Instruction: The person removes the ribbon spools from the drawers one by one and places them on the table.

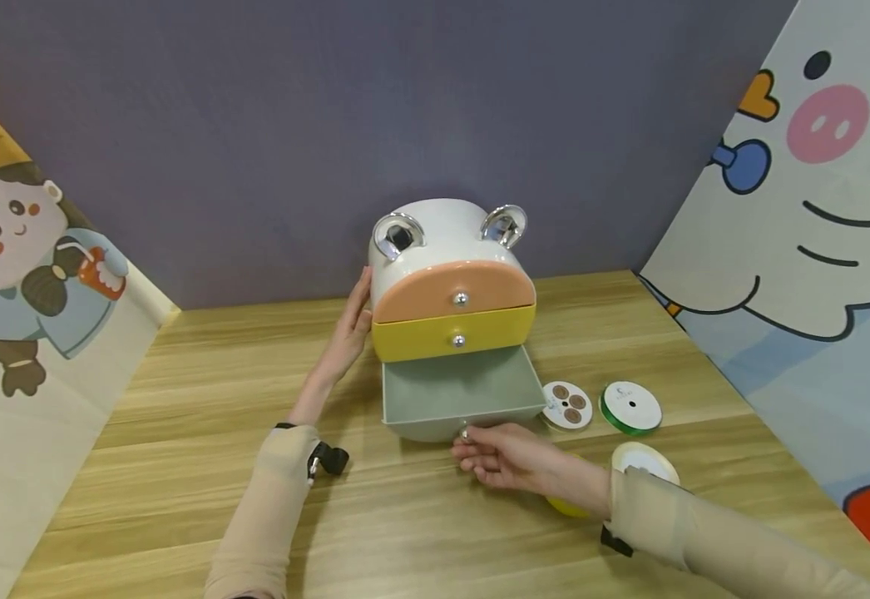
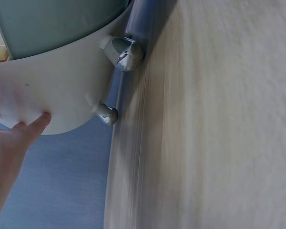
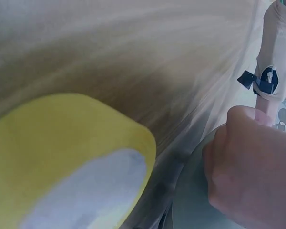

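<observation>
A small white storage box (image 1: pixel 446 229) with silver ear-shaped trims stands against the back wall. Its orange top drawer (image 1: pixel 420 295) and yellow middle drawer (image 1: pixel 412 337) are closed, while the grey-green bottom drawer (image 1: pixel 453 387) is pulled well out, its inside bare. My right hand (image 1: pixel 513 457) pinches the round silver knob (image 1: pixel 467 433) of that bottom drawer between thumb and fingers. Fingers fairly straight, my left hand (image 1: pixel 347 337) rests on the box's left side; the left wrist view shows its fingertips (image 2: pixel 45 117) touching the white shell.
Right of the drawer lie a spool of brown ribbon (image 1: pixel 565 406) and a spool of green ribbon (image 1: pixel 632 406). A cream spool (image 1: pixel 645 456) and a yellow roll (image 1: pixel 567 506) are partly hidden by my right forearm. Cartoon-printed panels (image 1: pixel 817 249) flank the wooden table (image 1: pixel 375 532).
</observation>
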`<state>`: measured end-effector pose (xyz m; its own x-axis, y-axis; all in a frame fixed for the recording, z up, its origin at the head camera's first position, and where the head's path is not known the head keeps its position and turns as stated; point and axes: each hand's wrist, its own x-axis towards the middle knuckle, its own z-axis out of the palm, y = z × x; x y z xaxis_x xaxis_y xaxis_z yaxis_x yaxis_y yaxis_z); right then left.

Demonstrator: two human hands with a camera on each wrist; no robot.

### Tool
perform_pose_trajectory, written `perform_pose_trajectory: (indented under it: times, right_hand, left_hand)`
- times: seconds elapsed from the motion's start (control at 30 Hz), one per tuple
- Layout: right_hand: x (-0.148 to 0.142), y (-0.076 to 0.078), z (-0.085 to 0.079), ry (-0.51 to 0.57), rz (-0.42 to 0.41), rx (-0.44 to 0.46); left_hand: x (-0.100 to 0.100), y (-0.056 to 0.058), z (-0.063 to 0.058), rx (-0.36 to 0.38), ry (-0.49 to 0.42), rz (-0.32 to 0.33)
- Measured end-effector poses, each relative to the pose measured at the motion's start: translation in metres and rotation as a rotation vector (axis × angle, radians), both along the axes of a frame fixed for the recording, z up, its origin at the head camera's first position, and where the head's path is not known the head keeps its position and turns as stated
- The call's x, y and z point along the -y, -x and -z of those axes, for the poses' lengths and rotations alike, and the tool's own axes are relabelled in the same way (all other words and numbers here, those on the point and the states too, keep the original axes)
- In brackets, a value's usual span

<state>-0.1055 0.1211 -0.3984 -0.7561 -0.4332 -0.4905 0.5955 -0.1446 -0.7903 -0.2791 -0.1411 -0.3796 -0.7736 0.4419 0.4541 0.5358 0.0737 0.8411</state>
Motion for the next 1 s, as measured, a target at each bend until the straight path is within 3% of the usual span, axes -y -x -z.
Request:
perform_pose_trajectory:
  times: [1.0]
  right_hand:
    - [0.005,0.061,0.001,-0.081,0.083,-0.019]
  left_hand:
    - [-0.001,0.0,0.0,0.014,-0.001,0.005]
